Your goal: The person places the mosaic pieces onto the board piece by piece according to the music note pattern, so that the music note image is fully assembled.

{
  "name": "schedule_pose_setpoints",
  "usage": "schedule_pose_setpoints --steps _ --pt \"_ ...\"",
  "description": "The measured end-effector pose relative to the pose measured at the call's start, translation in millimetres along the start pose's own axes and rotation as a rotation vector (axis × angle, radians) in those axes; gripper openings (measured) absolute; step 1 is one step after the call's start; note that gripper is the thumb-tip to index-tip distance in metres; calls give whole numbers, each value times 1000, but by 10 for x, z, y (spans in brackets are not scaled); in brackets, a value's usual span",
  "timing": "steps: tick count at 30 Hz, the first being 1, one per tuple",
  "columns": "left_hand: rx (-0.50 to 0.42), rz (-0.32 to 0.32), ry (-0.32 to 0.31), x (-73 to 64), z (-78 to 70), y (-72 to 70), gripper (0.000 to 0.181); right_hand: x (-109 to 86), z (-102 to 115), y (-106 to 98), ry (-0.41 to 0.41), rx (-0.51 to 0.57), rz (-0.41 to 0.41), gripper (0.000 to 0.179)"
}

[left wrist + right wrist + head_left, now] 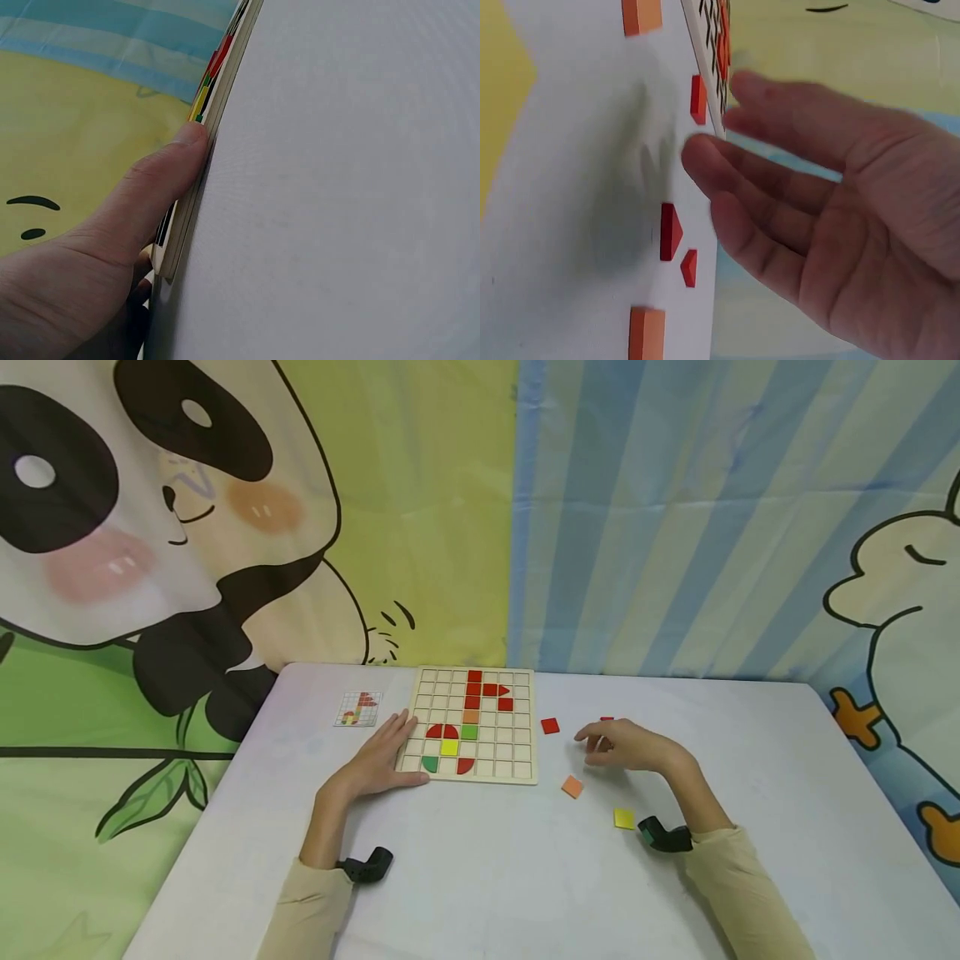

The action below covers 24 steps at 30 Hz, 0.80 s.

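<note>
A wooden grid board [517, 748] lies on the table, holding red, orange, yellow and green pieces. My left hand [382, 753] rests on its near left corner, thumb along the front edge, fingers at the left side. In the left wrist view the straight thumb [161, 169] lies on the board's edge. My right hand [630, 745] hovers right of the board, fingers loosely bent, holding nothing. About it lie a red square [550, 726], an orange square [572, 787] and a yellow square [623, 818]. Red pieces [670, 232] beyond the hand are mostly hidden in the head view.
A small printed pattern card [357, 709] lies left of the board. The white table [480, 877] ends at a back edge against a cartoon-printed curtain [637, 527]. Another orange block [646, 330] shows at the bottom of the right wrist view.
</note>
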State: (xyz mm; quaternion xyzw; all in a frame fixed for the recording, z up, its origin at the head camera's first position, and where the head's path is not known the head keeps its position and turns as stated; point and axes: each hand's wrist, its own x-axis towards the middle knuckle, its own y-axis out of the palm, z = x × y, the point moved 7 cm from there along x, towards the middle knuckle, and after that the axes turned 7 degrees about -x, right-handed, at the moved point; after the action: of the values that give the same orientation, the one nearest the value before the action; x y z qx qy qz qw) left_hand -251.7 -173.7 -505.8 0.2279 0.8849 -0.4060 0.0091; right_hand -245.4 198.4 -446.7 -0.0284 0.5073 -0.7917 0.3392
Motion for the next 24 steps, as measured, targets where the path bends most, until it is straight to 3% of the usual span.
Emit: schedule_pose_setpoints --steps 6,14,24 --pt "7 3 2 9 13 8 109 2 202 142 -77 23 105 40" --pt "4 2 0 7 13 1 110 -11 288 158 -86 15 110 41" --pt "7 2 8 10 17 8 109 18 242 222 -88 31 118 39"
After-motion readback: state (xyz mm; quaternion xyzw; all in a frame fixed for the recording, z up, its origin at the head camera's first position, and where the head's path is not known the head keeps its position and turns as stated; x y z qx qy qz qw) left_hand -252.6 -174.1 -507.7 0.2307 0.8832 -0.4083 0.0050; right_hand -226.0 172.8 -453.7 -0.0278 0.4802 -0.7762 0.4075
